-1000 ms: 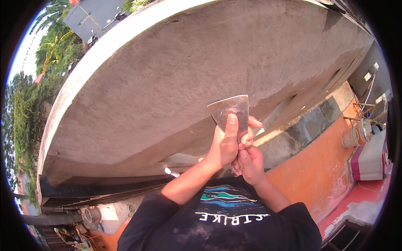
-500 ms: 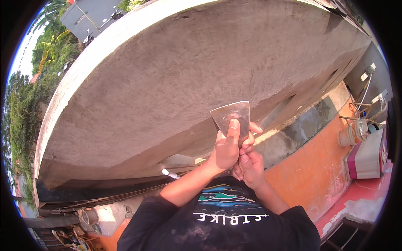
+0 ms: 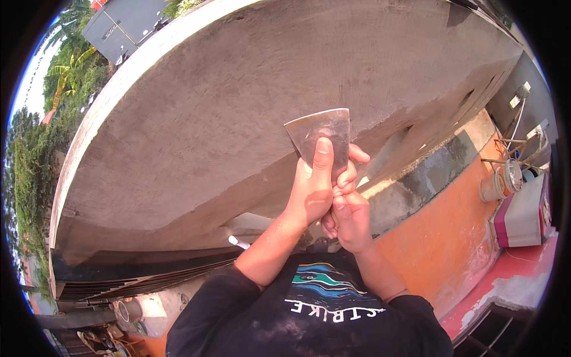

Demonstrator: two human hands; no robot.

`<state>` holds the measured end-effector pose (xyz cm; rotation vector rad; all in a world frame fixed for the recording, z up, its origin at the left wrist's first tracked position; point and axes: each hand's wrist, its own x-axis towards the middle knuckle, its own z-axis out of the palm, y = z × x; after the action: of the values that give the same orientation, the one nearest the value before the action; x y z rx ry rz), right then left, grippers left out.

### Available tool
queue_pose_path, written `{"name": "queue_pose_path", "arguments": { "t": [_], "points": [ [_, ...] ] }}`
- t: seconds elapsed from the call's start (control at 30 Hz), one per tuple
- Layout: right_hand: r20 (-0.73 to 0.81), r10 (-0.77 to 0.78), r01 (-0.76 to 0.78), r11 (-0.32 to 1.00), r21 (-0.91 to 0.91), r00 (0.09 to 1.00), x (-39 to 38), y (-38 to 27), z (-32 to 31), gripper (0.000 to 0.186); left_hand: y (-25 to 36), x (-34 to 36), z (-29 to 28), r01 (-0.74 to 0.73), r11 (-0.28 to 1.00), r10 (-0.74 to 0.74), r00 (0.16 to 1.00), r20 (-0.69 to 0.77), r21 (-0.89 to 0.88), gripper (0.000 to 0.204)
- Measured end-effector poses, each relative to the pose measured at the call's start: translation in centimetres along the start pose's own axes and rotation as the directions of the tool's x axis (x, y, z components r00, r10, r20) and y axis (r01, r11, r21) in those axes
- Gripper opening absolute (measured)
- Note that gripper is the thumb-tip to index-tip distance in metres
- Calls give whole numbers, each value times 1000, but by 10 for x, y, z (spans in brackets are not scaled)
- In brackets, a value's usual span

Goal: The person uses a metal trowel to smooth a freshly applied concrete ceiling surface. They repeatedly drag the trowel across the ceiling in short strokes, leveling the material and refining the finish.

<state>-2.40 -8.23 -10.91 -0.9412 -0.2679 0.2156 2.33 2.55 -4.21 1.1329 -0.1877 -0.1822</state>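
A wide metal scraper (image 3: pixel 334 126) with a flared blade is held up in front of a grey plastered wall (image 3: pixel 220 107), its broad edge pointing away from me. My left hand (image 3: pixel 311 189) is closed on the blade's lower part, thumb flat on the near face and fingers wrapped behind, showing at its right side. Just below, my right hand (image 3: pixel 354 221) is closed around the handle end, touching the left fingers. The handle itself is mostly hidden by both hands. A gap appears to separate the blade from the wall.
Orange floor (image 3: pixel 443 229) stretches along the wall's right side, beside a wet grey strip (image 3: pixel 434 178). Buckets (image 3: pixel 491 189), wooden poles (image 3: pixel 511 141) and a white-and-magenta box (image 3: pixel 518 215) stand at the right. A dark slatted structure (image 3: pixel 137 273) lies at lower left.
Both hands and the scraper have moved up in the picture, farther from my body, and slightly left. The grip looks the same.
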Motion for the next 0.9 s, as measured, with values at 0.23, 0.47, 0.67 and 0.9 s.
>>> {"name": "queue_pose_path", "arguments": {
  "t": [0.23, 0.47, 0.67, 0.9],
  "points": [
    [-82, 128, -122, 990, 78, 988, -29, 1, -12, 25, -34, -10, 9, 57, 996, -56, 998, 23, -67, 64],
    [-41, 79, -81, 996, -28, 996, -3, 9, -5, 25, -12, -1, -5, 43, 998, -44, 999, -1, -51, 70],
    [-27, 98, -96, 994, 49, 995, -7, -2, -5, 19, -4, -2, 2, 7, 1000, -6, 999, 49, -17, 68],
    [-117, 172, -170, 985, 28, 978, -16, 17, -14, 23, -32, -5, -3, 68, 997, -68, 998, 1, -41, 67]
  ]
}}
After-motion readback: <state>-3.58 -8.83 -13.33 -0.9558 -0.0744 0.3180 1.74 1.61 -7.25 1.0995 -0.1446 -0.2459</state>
